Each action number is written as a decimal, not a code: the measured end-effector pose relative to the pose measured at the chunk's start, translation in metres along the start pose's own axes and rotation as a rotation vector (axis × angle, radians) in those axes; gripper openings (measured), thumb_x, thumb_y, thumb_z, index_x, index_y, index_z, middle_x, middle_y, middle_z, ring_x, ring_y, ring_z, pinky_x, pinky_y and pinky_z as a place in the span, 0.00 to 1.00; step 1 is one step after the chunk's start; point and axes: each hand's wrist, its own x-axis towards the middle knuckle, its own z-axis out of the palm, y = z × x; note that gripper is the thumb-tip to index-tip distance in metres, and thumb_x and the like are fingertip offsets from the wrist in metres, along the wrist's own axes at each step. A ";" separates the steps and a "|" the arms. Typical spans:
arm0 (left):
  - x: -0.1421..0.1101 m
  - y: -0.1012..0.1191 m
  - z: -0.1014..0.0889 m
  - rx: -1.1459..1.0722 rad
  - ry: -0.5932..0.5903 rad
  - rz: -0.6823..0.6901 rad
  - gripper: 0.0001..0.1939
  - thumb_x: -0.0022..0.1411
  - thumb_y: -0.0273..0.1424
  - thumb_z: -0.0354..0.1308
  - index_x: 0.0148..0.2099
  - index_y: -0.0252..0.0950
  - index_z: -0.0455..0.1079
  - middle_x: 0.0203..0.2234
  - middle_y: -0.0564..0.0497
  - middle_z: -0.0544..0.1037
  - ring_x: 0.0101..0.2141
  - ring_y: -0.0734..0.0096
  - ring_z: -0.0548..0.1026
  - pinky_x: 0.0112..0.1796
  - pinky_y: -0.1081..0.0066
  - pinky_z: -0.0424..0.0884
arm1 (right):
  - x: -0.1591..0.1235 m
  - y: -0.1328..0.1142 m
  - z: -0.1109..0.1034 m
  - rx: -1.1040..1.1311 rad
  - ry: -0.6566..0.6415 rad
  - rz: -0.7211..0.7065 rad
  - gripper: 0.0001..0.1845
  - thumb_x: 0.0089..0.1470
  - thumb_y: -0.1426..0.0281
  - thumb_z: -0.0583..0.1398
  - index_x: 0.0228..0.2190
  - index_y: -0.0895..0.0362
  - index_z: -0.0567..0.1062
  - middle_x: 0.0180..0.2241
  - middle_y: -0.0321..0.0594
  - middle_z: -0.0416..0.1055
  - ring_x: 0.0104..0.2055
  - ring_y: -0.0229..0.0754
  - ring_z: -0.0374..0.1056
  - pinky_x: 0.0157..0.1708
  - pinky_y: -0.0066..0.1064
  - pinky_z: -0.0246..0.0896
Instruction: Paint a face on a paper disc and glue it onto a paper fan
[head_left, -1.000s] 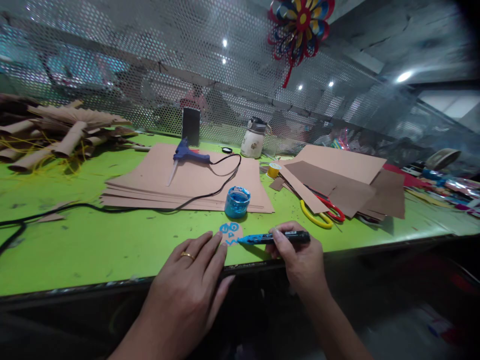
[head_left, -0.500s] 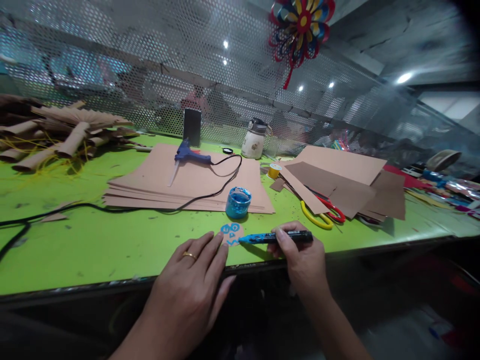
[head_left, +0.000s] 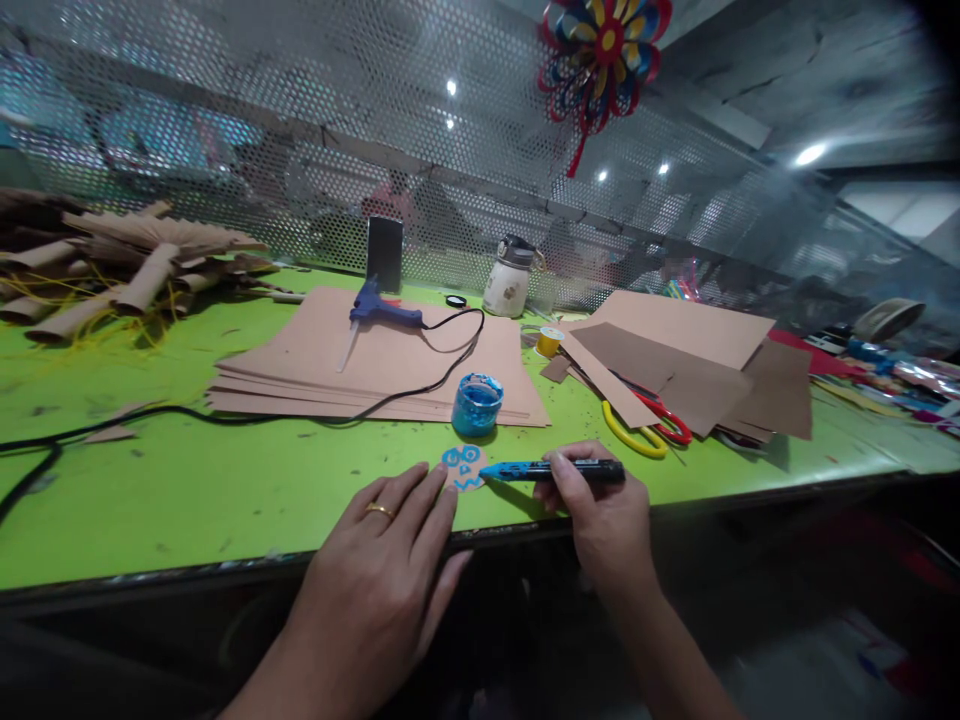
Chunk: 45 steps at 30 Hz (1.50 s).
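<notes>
Presumably to steady the disc [head_left: 466, 467], the left hand [head_left: 382, 560] lies flat at its 8 o'clock, while the right hand [head_left: 604, 515] grips the pen [head_left: 523, 471] at 3 o'clock.

My bench [head_left: 247, 480] is moderately lit, while the space under its near edge sinks into darkness. A ceiling lamp [head_left: 810, 154] glares at far right. My marker [head_left: 525, 472] casts a soft shadow; shiny plastic [head_left: 928, 378] glints at right. Beyond the perforated screen [head_left: 300, 190] everything blurs, and wide-angle distortion stretches my view's edges.
</notes>
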 end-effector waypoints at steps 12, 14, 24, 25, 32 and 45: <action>0.002 0.000 0.001 -0.001 0.024 0.011 0.20 0.63 0.30 0.55 0.55 0.26 0.68 0.50 0.37 0.74 0.50 0.49 0.71 0.48 0.52 0.66 | 0.000 0.001 -0.002 0.022 -0.007 0.008 0.11 0.52 0.64 0.64 0.25 0.58 0.72 0.16 0.35 0.72 0.18 0.35 0.65 0.19 0.24 0.62; 0.002 0.000 0.001 -0.001 0.027 0.009 0.19 0.63 0.30 0.54 0.54 0.26 0.68 0.50 0.37 0.74 0.50 0.48 0.71 0.48 0.52 0.66 | 0.000 0.000 -0.003 0.012 -0.028 0.002 0.11 0.52 0.63 0.63 0.26 0.58 0.72 0.16 0.35 0.72 0.18 0.35 0.65 0.19 0.24 0.62; 0.000 -0.001 0.002 0.021 0.032 0.019 0.20 0.64 0.32 0.53 0.55 0.27 0.68 0.51 0.39 0.74 0.51 0.50 0.70 0.49 0.53 0.66 | 0.001 0.007 0.001 0.132 0.094 -0.016 0.12 0.53 0.63 0.64 0.27 0.59 0.72 0.16 0.33 0.71 0.18 0.34 0.66 0.20 0.24 0.62; 0.000 -0.001 0.002 0.023 0.037 0.019 0.19 0.64 0.32 0.53 0.55 0.27 0.68 0.51 0.39 0.74 0.50 0.50 0.70 0.49 0.53 0.66 | 0.001 0.009 0.002 0.159 0.110 -0.016 0.12 0.53 0.63 0.64 0.28 0.59 0.72 0.16 0.33 0.71 0.17 0.34 0.65 0.20 0.24 0.62; 0.000 -0.001 0.003 0.044 0.034 0.028 0.20 0.64 0.33 0.53 0.55 0.27 0.67 0.51 0.39 0.74 0.50 0.50 0.70 0.48 0.53 0.66 | 0.001 0.012 0.008 0.257 0.248 -0.126 0.10 0.56 0.63 0.62 0.34 0.58 0.72 0.19 0.32 0.72 0.19 0.34 0.66 0.23 0.25 0.63; -0.004 -0.006 0.005 0.032 0.022 0.058 0.22 0.63 0.32 0.54 0.58 0.28 0.64 0.53 0.38 0.71 0.52 0.51 0.69 0.50 0.55 0.69 | -0.001 0.014 0.016 0.157 0.217 -0.276 0.12 0.61 0.64 0.58 0.45 0.55 0.71 0.30 0.37 0.75 0.24 0.34 0.68 0.28 0.29 0.68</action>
